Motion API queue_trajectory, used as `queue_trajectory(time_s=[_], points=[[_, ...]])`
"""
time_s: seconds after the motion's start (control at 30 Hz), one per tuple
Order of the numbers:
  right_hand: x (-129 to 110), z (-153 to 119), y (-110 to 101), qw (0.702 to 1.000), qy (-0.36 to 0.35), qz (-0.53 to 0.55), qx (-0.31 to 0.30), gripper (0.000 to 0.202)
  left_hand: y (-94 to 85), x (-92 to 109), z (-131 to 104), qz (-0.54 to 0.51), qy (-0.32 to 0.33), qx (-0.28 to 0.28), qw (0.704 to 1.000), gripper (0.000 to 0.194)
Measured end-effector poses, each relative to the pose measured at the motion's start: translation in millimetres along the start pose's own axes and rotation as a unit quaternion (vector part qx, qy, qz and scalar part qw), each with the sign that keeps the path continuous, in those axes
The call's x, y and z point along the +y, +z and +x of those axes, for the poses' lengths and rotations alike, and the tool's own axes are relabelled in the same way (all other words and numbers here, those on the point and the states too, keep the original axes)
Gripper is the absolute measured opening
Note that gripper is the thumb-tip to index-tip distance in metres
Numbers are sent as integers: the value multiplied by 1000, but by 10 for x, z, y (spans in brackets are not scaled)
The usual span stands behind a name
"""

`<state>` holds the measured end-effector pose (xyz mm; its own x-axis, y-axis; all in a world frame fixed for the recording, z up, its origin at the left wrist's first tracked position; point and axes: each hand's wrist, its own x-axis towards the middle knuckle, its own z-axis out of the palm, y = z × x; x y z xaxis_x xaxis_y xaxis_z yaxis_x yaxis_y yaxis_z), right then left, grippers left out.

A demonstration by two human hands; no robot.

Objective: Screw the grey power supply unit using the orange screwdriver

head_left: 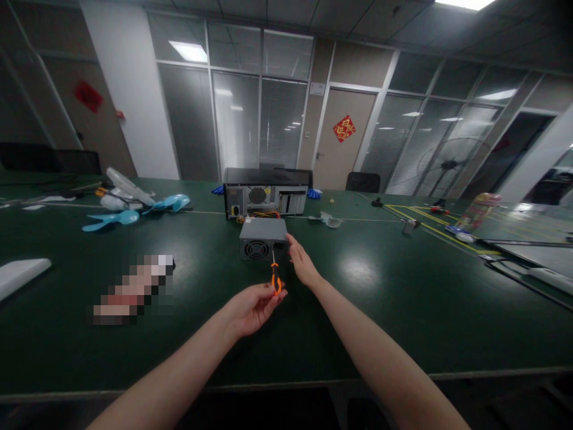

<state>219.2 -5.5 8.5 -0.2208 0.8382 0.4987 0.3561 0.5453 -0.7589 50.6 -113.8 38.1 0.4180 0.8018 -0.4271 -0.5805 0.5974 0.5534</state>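
My left hand (pixel 257 304) is closed around the orange and black handle of a screwdriver (pixel 276 280). The screwdriver's shaft points away from me, its tip at or just in front of the near face of a grey computer power supply (pixel 265 230). A round fan grille and a socket show on that face. Along the right side of the power supply rests my right hand (pixel 303 261), its fingers stretched out and seeming to touch the casing. Coloured cables run behind the power supply toward an open computer case (pixel 268 194) lying on its side.
On the green table (pixel 380 322) lie blue fan blades (pixel 120 220) at left, a pixelated object (pixel 134 289) nearer me, and a white object (pixel 22 275) at the left edge. A clear plastic piece (pixel 330 221) and a bottle-like container (pixel 478 212) are to the right.
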Motion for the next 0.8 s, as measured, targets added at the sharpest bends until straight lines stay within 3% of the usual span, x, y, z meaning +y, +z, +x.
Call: queue_trajectory(time_s=[0.27,0.8], points=[[29,7,15,998,-34,-49,10,54,-56,-2,32,4,-6,-19,1000,24],[-23,-15,19,997,-33,-74,-3,61,-55,16,20,5,-20,-32,999,26]])
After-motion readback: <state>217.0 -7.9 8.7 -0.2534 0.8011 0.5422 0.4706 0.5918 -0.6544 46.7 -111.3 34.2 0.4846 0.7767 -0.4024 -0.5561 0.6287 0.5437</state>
